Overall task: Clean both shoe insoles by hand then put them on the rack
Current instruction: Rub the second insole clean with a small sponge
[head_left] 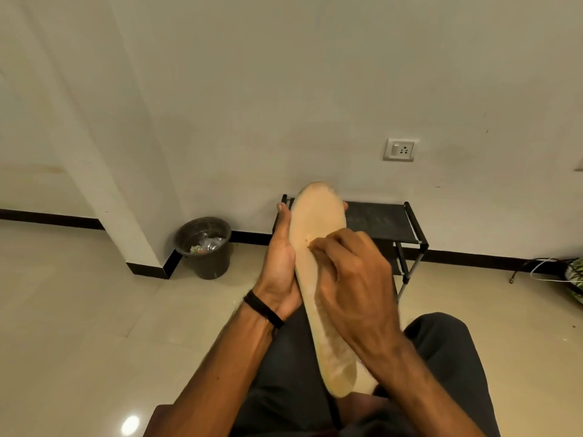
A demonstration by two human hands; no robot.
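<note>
L hand point(281, 263) fingers clamp insole point(318, 234) edge; R hand point(353, 272) fingers curled, prob pinching its surface; no readable print

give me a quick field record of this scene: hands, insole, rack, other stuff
left hand: left hand holds the insole from its left edge, fingers behind it
right hand: right hand fingers curled, fingertips picking at the insole's middle
insole: tan insole, held upright over the lap
rack: black rack by the wall, top shelf bare where visible
second insole: not in view
bin: dark bin with litter, left of rack
</note>
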